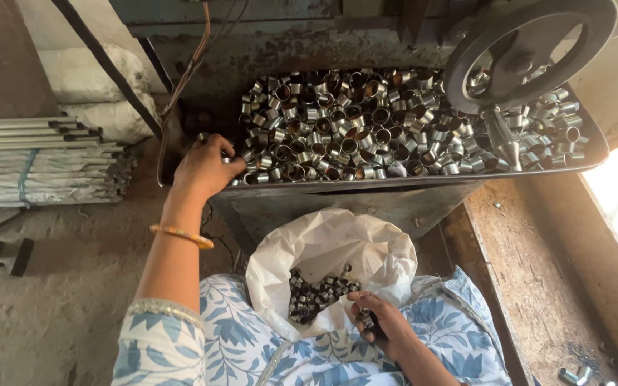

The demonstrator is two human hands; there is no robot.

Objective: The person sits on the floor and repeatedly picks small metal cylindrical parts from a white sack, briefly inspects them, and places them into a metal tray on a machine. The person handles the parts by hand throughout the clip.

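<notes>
A white woven sack [330,246] sits open on the person's lap, soft and crumpled, its mouth rolled back; inside lies a small heap of short metal rings [314,294], too many and too dark to count. Above it a shallow grey metal tray [366,189] holds a far larger heap of shiny rings [395,121], short tube-cut sleeves, bright outside and dark within; they number in the hundreds. The left hand [204,169] rests on the tray's left corner, fingers curled down among the rings; whether it grips any I cannot tell; an orange bangle [181,236] circles the wrist. The right hand [379,322] lies at the sack's lower edge, loosely closed on one or two rings. A round grey handwheel [531,50] hangs over the tray's right end; a bundle of long pale pipes [37,161] lies on the dusty floor at the left.
</notes>
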